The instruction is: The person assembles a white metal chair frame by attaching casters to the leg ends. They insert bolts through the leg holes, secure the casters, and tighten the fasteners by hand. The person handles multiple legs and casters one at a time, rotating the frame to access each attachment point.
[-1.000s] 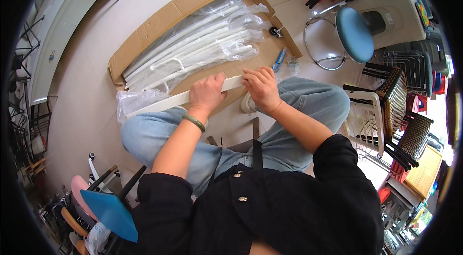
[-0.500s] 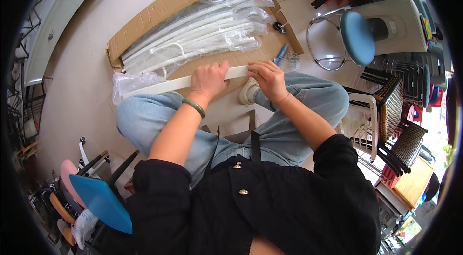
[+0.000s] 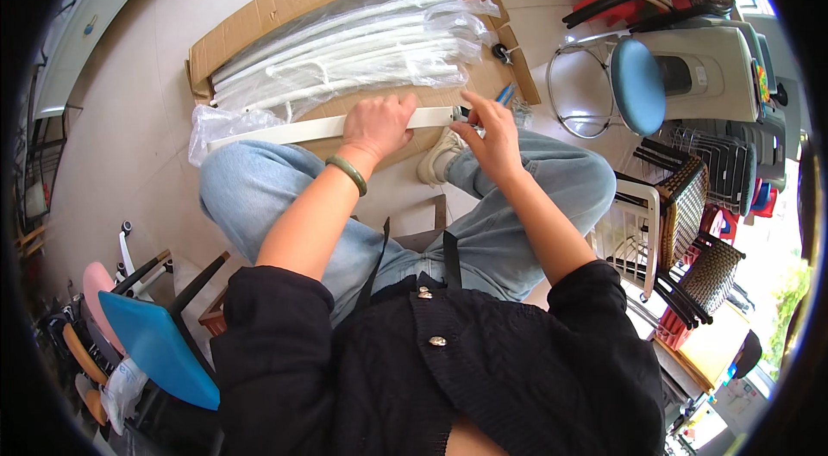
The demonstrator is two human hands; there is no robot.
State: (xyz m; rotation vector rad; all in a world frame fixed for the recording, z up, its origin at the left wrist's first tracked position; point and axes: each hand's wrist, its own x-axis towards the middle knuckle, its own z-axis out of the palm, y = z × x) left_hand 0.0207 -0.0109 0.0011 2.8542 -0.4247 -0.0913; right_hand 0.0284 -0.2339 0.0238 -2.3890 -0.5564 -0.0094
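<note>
Within left hand (image 3: 377, 128), white bar (image 3: 312, 129), running left-right

Left fingers (image 3: 394, 104) curled, right fingers (image 3: 480, 105) parted

A long, slim white bar (image 3: 306, 129) slants gently crosswise, left end slightly nearer, held by the left grip (image 3: 376, 127) right of its middle.

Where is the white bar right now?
In the head view, the white bar lies left of centre, in the left hand, its right end by the right hand.
</note>
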